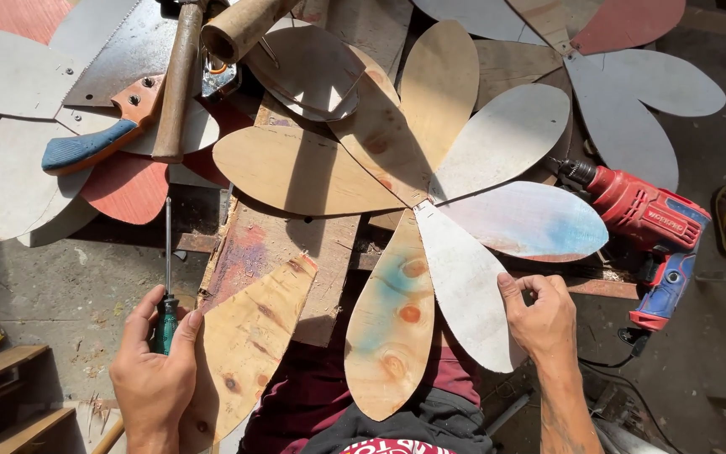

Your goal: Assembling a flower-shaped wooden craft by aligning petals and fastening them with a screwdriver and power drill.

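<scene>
Workbench (254, 244): left hand (155, 370) grips screwdriver (167, 286).

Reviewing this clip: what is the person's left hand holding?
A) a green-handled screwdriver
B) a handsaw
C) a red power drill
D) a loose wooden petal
A: the left hand is closed around the green-handled screwdriver, its shaft pointing up and away; the red power drill lies untouched beyond the right hand.
</scene>
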